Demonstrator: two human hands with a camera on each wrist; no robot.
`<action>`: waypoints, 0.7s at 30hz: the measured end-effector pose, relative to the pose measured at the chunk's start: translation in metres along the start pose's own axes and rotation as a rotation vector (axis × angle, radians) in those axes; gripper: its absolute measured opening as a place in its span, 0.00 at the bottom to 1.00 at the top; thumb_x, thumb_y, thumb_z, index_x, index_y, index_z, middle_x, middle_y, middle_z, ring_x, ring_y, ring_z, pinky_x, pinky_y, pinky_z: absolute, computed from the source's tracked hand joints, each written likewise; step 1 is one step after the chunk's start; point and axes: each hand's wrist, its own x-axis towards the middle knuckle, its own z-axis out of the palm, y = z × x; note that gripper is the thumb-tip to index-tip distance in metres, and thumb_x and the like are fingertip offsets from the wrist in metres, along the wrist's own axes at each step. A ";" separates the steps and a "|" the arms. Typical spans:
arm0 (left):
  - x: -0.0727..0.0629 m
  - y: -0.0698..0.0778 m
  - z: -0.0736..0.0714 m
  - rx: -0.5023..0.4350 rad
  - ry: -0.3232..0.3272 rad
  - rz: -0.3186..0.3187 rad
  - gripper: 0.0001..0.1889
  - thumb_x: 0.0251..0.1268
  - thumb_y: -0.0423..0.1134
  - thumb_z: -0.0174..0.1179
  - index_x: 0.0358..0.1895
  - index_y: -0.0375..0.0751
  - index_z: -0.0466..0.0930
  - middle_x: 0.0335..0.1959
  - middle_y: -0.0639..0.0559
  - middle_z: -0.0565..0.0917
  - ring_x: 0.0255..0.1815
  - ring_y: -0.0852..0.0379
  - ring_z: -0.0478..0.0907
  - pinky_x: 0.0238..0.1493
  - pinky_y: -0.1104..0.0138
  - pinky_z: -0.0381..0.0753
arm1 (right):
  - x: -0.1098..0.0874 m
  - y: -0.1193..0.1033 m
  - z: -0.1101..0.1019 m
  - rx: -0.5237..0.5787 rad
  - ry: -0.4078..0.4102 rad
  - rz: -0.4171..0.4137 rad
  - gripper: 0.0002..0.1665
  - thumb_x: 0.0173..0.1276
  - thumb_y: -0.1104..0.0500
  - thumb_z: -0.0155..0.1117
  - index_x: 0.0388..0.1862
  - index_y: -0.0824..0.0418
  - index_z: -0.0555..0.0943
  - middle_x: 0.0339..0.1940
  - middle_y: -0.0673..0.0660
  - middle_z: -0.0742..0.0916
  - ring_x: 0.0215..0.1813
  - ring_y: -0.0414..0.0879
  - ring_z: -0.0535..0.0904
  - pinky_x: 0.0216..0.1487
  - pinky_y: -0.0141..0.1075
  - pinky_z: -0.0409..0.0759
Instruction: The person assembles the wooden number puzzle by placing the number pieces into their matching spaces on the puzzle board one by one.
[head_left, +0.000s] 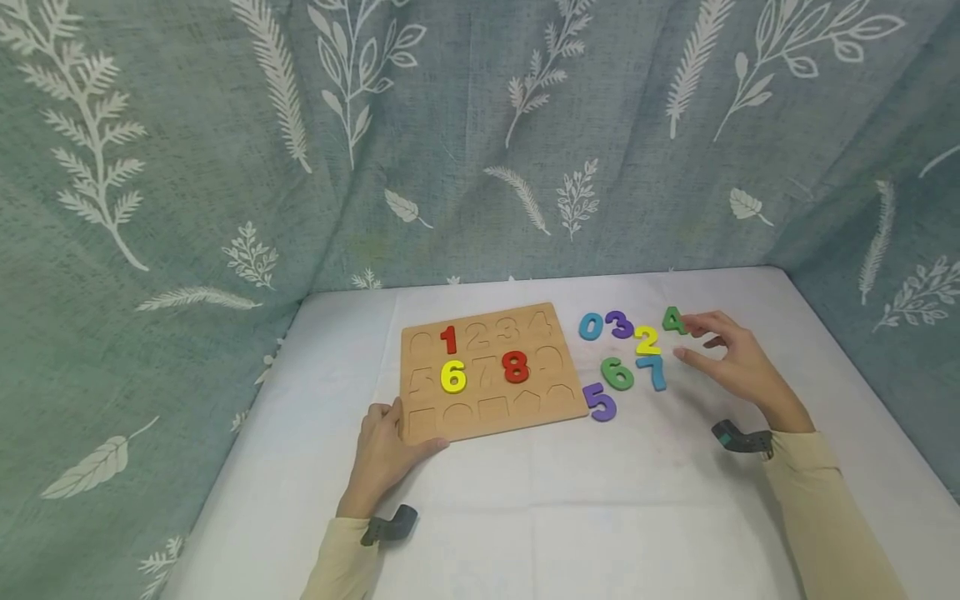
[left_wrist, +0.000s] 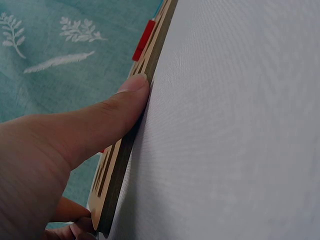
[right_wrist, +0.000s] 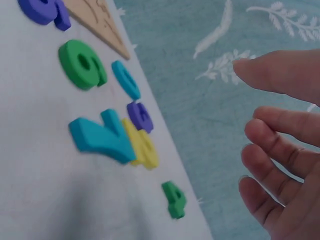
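My left hand holds the near left corner of a wooden number puzzle board. In the left wrist view its thumb presses along the near edge, with other fingers at the corner. A red 1, a yellow 6 and a red 8 sit on the board. My right hand holds nothing, thumb and fingers apart, beside a green 4. The right wrist view has the fingers raised above the table, with a gap to the green 4.
Right of the board lie a light blue 0, a purple 3, a yellow 2, a green 6 or 9 and a blue 7. A purple 5 lies against its near right corner. Patterned curtain surrounds the white table.
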 end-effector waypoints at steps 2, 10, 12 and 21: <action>0.000 0.000 0.000 0.002 -0.001 -0.001 0.65 0.44 0.66 0.79 0.81 0.33 0.57 0.58 0.40 0.69 0.54 0.46 0.66 0.46 0.60 0.67 | 0.000 0.005 0.002 -0.001 -0.016 0.007 0.30 0.68 0.59 0.73 0.67 0.68 0.78 0.57 0.65 0.82 0.56 0.57 0.75 0.54 0.38 0.71; -0.002 0.000 -0.002 0.011 0.003 0.014 0.65 0.44 0.67 0.79 0.80 0.31 0.57 0.56 0.38 0.70 0.53 0.46 0.66 0.45 0.61 0.66 | -0.003 0.022 0.013 0.018 -0.160 0.074 0.34 0.66 0.58 0.75 0.68 0.69 0.76 0.59 0.67 0.81 0.60 0.60 0.74 0.60 0.52 0.74; -0.001 -0.001 -0.002 0.013 0.006 0.019 0.65 0.44 0.67 0.79 0.80 0.31 0.58 0.57 0.38 0.70 0.52 0.46 0.66 0.45 0.61 0.66 | -0.002 0.024 0.016 0.022 -0.202 0.110 0.37 0.66 0.56 0.75 0.70 0.68 0.75 0.60 0.67 0.81 0.62 0.61 0.73 0.63 0.57 0.73; 0.000 0.000 0.000 0.006 0.008 0.013 0.65 0.44 0.68 0.78 0.80 0.32 0.57 0.57 0.40 0.70 0.52 0.47 0.66 0.44 0.62 0.65 | 0.001 0.027 0.020 0.009 -0.290 0.183 0.42 0.63 0.53 0.78 0.72 0.66 0.74 0.63 0.68 0.81 0.66 0.63 0.74 0.69 0.62 0.70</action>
